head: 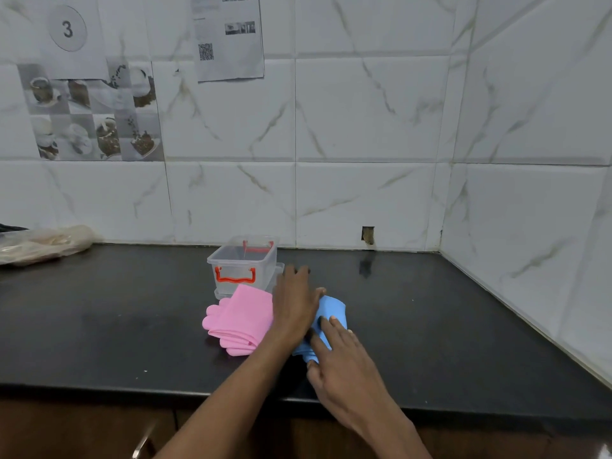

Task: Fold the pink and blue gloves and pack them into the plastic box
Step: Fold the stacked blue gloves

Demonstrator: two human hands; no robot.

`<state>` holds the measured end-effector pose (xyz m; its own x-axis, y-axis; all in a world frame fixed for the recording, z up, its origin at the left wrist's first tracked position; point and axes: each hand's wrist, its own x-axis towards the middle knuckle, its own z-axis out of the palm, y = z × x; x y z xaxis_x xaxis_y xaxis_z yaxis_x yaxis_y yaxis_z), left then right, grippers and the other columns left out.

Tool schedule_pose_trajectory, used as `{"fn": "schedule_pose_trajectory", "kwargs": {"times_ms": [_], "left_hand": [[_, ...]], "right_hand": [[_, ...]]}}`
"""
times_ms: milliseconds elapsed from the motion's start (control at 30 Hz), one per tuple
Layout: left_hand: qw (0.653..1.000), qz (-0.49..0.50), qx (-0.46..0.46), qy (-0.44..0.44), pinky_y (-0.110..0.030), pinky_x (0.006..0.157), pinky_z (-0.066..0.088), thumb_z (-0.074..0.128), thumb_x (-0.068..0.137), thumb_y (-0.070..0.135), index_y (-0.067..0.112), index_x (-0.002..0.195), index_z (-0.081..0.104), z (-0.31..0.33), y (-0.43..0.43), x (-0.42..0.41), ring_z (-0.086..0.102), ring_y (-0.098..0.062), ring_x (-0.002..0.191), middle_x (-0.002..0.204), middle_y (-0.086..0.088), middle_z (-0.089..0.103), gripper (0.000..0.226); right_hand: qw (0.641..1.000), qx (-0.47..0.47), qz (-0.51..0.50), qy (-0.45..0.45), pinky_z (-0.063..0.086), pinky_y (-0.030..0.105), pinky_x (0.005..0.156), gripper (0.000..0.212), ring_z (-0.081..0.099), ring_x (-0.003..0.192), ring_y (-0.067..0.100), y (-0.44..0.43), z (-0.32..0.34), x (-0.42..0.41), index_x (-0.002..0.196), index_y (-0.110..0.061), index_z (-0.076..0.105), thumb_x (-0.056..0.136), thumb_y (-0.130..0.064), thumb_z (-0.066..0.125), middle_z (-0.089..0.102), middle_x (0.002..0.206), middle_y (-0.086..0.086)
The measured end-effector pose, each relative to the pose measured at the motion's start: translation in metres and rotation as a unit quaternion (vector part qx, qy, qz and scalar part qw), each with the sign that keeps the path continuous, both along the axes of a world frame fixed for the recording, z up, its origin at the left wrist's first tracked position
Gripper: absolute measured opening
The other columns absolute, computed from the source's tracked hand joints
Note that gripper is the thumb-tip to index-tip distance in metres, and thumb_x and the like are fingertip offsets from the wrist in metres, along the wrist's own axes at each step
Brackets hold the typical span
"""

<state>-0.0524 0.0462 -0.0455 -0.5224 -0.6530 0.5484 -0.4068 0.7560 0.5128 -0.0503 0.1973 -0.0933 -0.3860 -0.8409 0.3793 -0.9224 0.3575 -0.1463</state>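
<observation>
Blue gloves [332, 309] on surface [132, 309], beside folded pink gloves [241, 319]; box [243, 260] just behind. Left hand [293, 303] and right hand [344, 366] press them flat, fingers straight. Probably limp and springy: pinch the folded edge.

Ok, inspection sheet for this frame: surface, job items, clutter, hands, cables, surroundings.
Surface: black countertop, glossy.
Job's things: plastic box open, appears empty, near the wall; pink gloves folded in front of it; blue gloves to their right, under both hands.
Clutter: plastic bag at far left by the wall.
Grippers: left hand and right hand lie flat on the blue gloves, fingers straight.
Cables: nothing seen.
Surroundings: tiled wall, papers stuck to it, hole low in one tile.
</observation>
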Motion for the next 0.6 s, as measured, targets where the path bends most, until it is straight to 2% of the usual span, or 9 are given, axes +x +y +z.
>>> {"fn": "schedule_pose_trajectory", "kwargs": {"times_ms": [67, 100, 167, 233, 300, 367, 433, 500, 600], "left_hand": [[0.998, -0.004, -0.002, -0.062, -0.040, 0.087, 0.048, 0.057, 0.094, 0.036, 0.009, 0.114, 0.063, -0.007, -0.007, 0.000, 0.057, -0.031, 0.107, 0.116, -0.012, 0.061, 0.034], [0.996, -0.016, 0.012, -0.087, -0.040, 0.085, 0.047, 0.052, 0.096, 0.034, 0.006, 0.106, 0.064, -0.011, -0.009, 0.001, 0.059, -0.034, 0.104, 0.111, -0.015, 0.064, 0.032], [0.994, -0.029, 0.011, -0.105, -0.041, 0.082, 0.044, 0.042, 0.100, 0.025, 0.003, 0.098, 0.063, -0.020, -0.011, 0.000, 0.058, -0.035, 0.100, 0.106, -0.019, 0.064, 0.031], [0.995, -0.020, -0.001, -0.099, -0.041, 0.084, 0.044, 0.038, 0.099, 0.015, 0.004, 0.103, 0.061, -0.024, -0.009, 0.001, 0.056, -0.033, 0.100, 0.109, -0.018, 0.062, 0.026], [0.996, -0.014, 0.012, -0.090, -0.043, 0.087, 0.045, 0.036, 0.096, 0.008, 0.004, 0.108, 0.057, -0.028, -0.009, 0.002, 0.055, -0.033, 0.101, 0.112, -0.019, 0.060, 0.024], [0.997, -0.020, 0.032, -0.067, -0.043, 0.089, 0.045, 0.035, 0.094, 0.004, 0.003, 0.115, 0.053, -0.029, -0.006, 0.005, 0.054, -0.033, 0.104, 0.115, -0.019, 0.058, 0.028], [0.997, -0.038, 0.054, -0.027, -0.043, 0.092, 0.045, 0.035, 0.095, 0.008, 0.005, 0.124, 0.048, -0.031, -0.003, 0.008, 0.053, -0.031, 0.108, 0.120, -0.017, 0.056, 0.032], [0.994, -0.061, 0.084, 0.023, -0.041, 0.095, 0.045, 0.037, 0.097, 0.015, 0.007, 0.131, 0.044, -0.032, -0.001, 0.012, 0.053, -0.028, 0.111, 0.125, -0.014, 0.055, 0.036], [0.969, -0.115, 0.187, 0.115, -0.037, 0.103, 0.042, 0.038, 0.096, 0.030, 0.016, 0.143, 0.037, -0.029, 0.004, 0.018, 0.051, -0.021, 0.120, 0.131, -0.007, 0.054, 0.049]], "right_hand": [[0.999, -0.024, 0.020, -0.044, 0.008, 0.030, 0.120, 0.056, 0.006, 0.150, 0.014, 0.000, 0.005, 0.000, 0.150, -0.026, 0.031, 0.095, -0.038, 0.032, 0.013, 0.163, 0.001], [0.993, -0.065, 0.021, -0.100, 0.014, 0.027, 0.118, 0.052, 0.014, 0.148, 0.014, 0.000, 0.009, 0.000, 0.146, -0.025, 0.040, 0.095, -0.034, 0.037, 0.019, 0.161, 0.000], [0.955, -0.194, -0.036, -0.220, 0.027, 0.021, 0.108, 0.041, 0.037, 0.139, 0.019, 0.000, 0.018, -0.006, 0.133, -0.014, 0.056, 0.093, -0.020, 0.048, 0.042, 0.149, 0.004], [0.902, -0.280, -0.153, -0.292, 0.039, 0.027, 0.091, 0.034, 0.054, 0.119, 0.029, -0.002, 0.029, -0.019, 0.120, -0.003, 0.059, 0.092, -0.022, 0.054, 0.060, 0.125, 0.013], [0.866, -0.265, -0.219, -0.363, 0.043, 0.033, 0.078, 0.037, 0.059, 0.098, 0.034, -0.006, 0.039, -0.031, 0.098, 0.000, 0.057, 0.091, -0.037, 0.058, 0.062, 0.101, 0.014], [0.840, -0.245, -0.200, -0.440, 0.051, 0.039, 0.077, 0.040, 0.059, 0.083, 0.030, -0.016, 0.046, -0.036, 0.078, -0.005, 0.050, 0.085, -0.042, 0.066, 0.060, 0.089, 0.011], [0.814, -0.238, -0.145, -0.510, 0.056, 0.048, 0.081, 0.038, 0.066, 0.086, 0.031, -0.028, 0.049, -0.035, 0.079, -0.007, 0.050, 0.078, -0.035, 0.076, 0.064, 0.093, 0.015], [0.787, -0.244, -0.108, -0.557, 0.058, 0.054, 0.077, 0.040, 0.070, 0.085, 0.035, -0.035, 0.048, -0.031, 0.090, -0.003, 0.055, 0.071, -0.026, 0.081, 0.068, 0.095, 0.020], [0.747, -0.277, -0.069, -0.601, 0.059, 0.055, 0.070, 0.048, 0.072, 0.082, 0.035, -0.037, 0.041, -0.030, 0.107, -0.006, 0.053, 0.070, -0.020, 0.081, 0.068, 0.100, 0.020]]}}
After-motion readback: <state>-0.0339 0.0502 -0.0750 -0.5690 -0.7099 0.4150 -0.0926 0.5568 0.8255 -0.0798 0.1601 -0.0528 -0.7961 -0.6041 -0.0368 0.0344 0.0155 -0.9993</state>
